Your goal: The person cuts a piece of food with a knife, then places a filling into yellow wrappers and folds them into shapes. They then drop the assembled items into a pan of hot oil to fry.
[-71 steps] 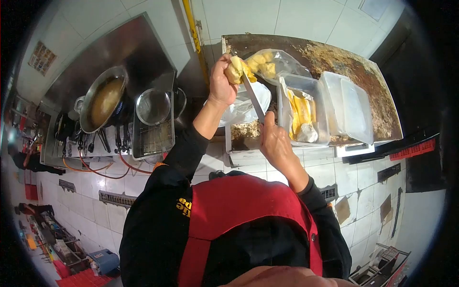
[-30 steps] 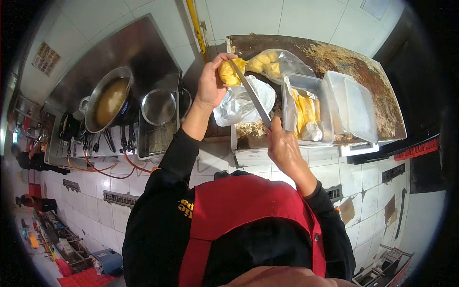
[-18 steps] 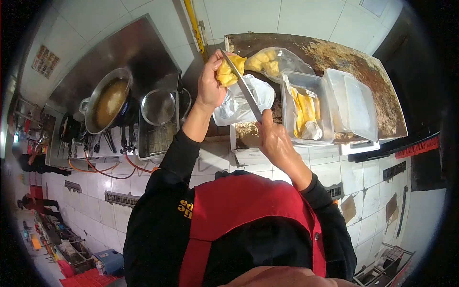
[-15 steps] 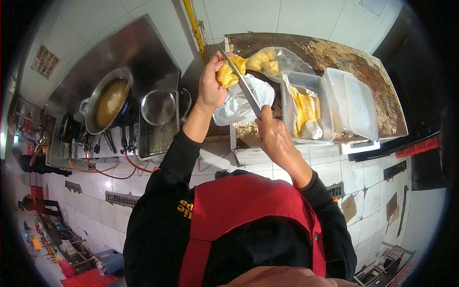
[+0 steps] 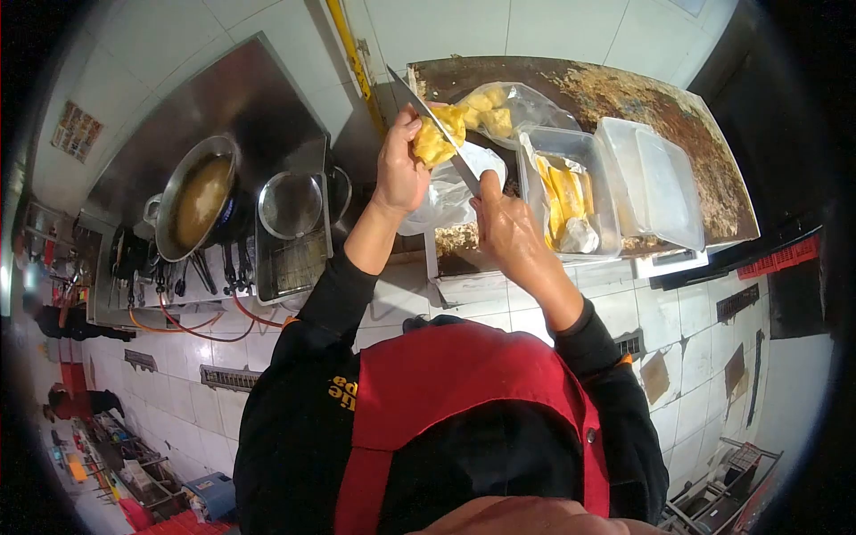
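My left hand [image 5: 399, 174] is closed around a lumpy yellow piece of food [image 5: 432, 147], held above the left end of the worn table. My right hand [image 5: 510, 230] grips a long knife [image 5: 466, 173] by its handle, which the fingers mostly hide. The blade lies slantwise across the yellow piece, its tip pointing up and left past my left fingers. Below both hands is a whitish plastic bag [image 5: 448, 198]. Just behind, a clear bag [image 5: 544, 109] lies on the table with more yellow pieces [image 5: 490, 116] inside.
A clear plastic tub [image 5: 610, 234] holds a yellow-and-white wrapper [image 5: 565, 192]; a second translucent tub or lid [image 5: 660, 187] sits beside it. On the left, a wok [image 5: 234, 165] of brownish liquid stands over a lit blue flame, near a round strainer [image 5: 291, 205]. Two people are far left.
The knife has slid a little up and left across the yellow piece, my right hand moving with it. My left hand still holds the piece. The whole view has shifted slightly.
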The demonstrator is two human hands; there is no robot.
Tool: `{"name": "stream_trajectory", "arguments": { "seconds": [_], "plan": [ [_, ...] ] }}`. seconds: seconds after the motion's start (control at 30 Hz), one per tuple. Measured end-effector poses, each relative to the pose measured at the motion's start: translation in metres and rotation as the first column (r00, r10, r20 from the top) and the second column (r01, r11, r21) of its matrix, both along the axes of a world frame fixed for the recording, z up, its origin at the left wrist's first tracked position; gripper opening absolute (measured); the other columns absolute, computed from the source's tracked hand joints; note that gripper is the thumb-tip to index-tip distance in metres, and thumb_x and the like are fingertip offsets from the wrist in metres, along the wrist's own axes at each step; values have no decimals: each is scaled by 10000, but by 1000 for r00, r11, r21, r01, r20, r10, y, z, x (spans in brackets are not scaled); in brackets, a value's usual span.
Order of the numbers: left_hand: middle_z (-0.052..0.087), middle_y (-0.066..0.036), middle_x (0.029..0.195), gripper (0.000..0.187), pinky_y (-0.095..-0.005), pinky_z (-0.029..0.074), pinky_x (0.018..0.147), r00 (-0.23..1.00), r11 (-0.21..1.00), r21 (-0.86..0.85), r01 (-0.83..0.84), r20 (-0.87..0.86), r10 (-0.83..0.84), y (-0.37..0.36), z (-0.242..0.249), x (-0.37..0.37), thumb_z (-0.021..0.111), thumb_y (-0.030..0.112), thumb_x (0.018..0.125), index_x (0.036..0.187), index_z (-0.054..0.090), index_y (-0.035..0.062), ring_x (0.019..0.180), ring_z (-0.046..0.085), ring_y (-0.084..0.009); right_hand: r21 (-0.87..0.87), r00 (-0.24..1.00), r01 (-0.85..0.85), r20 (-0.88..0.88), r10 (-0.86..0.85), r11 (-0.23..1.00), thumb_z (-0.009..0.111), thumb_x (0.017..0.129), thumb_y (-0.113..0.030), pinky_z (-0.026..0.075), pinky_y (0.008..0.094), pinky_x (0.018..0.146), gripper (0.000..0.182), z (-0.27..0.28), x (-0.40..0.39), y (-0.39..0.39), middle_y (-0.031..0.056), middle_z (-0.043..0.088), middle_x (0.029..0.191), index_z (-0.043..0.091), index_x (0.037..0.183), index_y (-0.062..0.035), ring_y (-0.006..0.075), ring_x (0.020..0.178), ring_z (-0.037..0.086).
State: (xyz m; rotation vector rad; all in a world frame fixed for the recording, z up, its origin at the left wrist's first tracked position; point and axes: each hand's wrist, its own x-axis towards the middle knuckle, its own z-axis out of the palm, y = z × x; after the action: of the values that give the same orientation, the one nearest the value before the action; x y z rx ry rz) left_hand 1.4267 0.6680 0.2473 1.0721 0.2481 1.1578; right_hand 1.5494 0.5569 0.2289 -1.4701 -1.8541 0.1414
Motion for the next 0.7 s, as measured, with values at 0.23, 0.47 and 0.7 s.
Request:
{"name": "stream_trajectory", "arguments": {
  "seconds": [0.23, 0.47, 0.7],
  "plan": [
    [538, -103, 1023, 395, -323, 431, 823, 978, 988, 60, 141, -162, -130, 4, 2, 1, 334, 272, 863, 1149, 434, 19, 938, 533, -186, -78, 1000, 1, 1, 0, 997, 549, 787, -11, 354, 454, 476, 207, 18, 29, -18, 237, 487, 565, 358, 868, -12, 431, 568, 493],
    [562, -79, 927, 469, -234, 459, 587, 734, 894, -174, 413, -518, -440, 5, 5, 15, 666, 105, 734, 1145, 473, -13, 707, 560, -113, -156, 1000, 11, 16, -9, 988, 566, 758, -24, 373, 436, 485, 218, 16, 56, -39, 210, 488, 559, 406, 907, -21, 397, 571, 517],
    [548, -54, 924, 387, -220, 444, 727, 718, 945, -11, 328, -647, -256, 12, -9, 25, 659, 53, 719, 1063, 497, -14, 836, 543, -97, -81, 997, 58, -50, -63, 995, 553, 817, -74, 410, 366, 526, 142, 19, 125, -56, 187, 522, 654, 488, 935, -30, 344, 575, 497]
  ]
}}
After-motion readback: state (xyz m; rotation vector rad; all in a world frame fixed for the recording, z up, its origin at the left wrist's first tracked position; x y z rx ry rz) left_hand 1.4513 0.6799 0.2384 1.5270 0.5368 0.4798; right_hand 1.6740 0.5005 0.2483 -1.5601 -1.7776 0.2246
